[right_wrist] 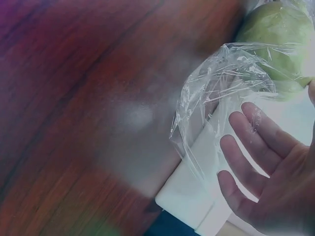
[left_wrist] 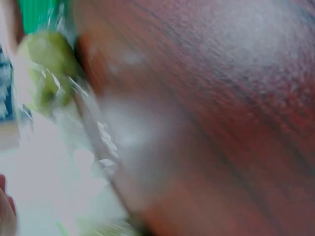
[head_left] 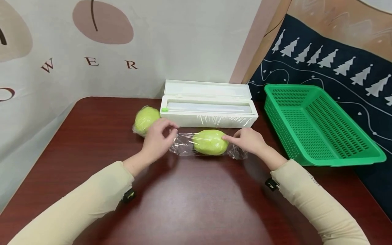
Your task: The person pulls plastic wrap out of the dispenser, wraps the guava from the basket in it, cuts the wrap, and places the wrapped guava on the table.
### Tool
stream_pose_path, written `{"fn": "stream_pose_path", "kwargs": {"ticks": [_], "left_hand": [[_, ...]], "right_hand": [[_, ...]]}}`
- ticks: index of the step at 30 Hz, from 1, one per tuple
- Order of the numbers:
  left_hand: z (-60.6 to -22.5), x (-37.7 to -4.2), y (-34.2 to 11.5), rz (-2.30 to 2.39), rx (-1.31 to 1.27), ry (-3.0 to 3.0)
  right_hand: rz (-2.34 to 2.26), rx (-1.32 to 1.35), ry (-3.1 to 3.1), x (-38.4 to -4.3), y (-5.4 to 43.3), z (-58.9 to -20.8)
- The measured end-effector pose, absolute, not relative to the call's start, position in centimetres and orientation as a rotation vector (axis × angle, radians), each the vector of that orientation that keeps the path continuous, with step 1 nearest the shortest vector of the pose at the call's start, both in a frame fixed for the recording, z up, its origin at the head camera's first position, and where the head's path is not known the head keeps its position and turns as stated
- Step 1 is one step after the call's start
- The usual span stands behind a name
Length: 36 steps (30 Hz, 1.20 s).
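Note:
A yellow-green oval fruit [head_left: 210,142] lies on the table in clear cling film [head_left: 182,144], whose loose ends spread out on both sides. My left hand [head_left: 157,137] is at the film's left end, thumb and fingers curved with a gap between them. In the blurred left wrist view, only a bit of that hand [left_wrist: 7,211] shows. My right hand [head_left: 249,140] touches the fruit's right side with its thumb side. Its other fingers are spread beside the crumpled film [right_wrist: 221,81] in the right wrist view. A second wrapped green fruit [head_left: 147,119] sits behind my left hand.
A white cling film dispenser box [head_left: 208,119] stands behind the fruit with its lid [head_left: 208,89] raised and a green slider [head_left: 164,109] at its left. To the right is a green plastic basket [head_left: 337,161]. The dark red-brown table [head_left: 183,204] meets a wall cloth behind.

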<state>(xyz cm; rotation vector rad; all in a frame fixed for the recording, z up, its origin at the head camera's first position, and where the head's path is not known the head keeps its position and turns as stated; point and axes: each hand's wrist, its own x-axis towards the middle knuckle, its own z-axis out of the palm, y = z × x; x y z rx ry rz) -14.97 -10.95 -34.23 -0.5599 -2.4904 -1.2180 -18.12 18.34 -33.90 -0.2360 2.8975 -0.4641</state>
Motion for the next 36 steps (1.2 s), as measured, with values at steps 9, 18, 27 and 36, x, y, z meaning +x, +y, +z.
{"fn": "stream_pose_path", "kwargs": {"ticks": [9, 18, 27, 36], "left_hand": [[-35.0, -14.0, -7.5, -0.443, -1.141, -2.721], [-35.7, -15.0, -7.7, -0.542, -1.099, -2.764], [-35.6, -16.1, -7.6, -0.736, -1.044, -2.845], [-35.6, -17.9, -7.5, -0.934, -0.924, -2.99]], "right_hand": [[-0.501, -0.262, 2.908, -18.1, 18.3, -33.7], [-0.91, -0.812, 3.129, -16.3, 17.4, -33.1], [-0.791, -1.059, 2.932, -15.9, 16.7, -34.1], [-0.759, -1.054, 2.868, -17.6, 16.4, -34.3]]}}
